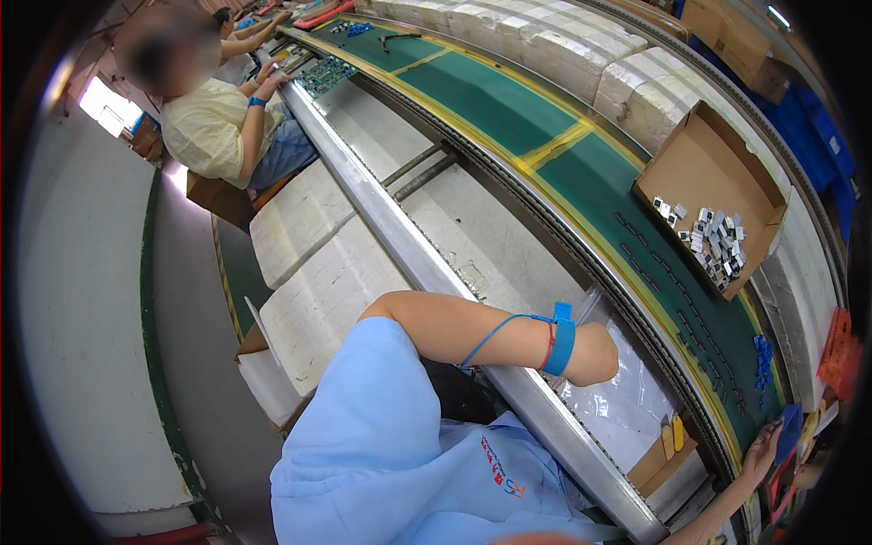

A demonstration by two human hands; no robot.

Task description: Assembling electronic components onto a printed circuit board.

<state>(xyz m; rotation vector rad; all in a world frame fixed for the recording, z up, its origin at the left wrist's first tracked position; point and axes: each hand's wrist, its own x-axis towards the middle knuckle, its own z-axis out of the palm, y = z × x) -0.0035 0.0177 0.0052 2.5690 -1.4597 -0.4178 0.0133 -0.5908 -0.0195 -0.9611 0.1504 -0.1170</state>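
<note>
Along the green surface [509, 104], rows of dark pieces [699, 318] led to small blue parts [763, 363]. The left hand [595, 354] was seen from behind, its fingers hidden, their state impossible to tell. The right hand [761, 451] met a blue object [790, 431] beside the surface's lower-right end; whether its fingers gripped was unclear. A cardboard box [718, 163] held silver-and-white parts [718, 241].

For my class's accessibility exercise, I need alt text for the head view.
A worker's right hand is at a blue object by a green conveyor belt; the left hand, fingers hidden, has a blue wrist strap. A cardboard box holds small silver parts; a co-worker sits beyond.
</note>
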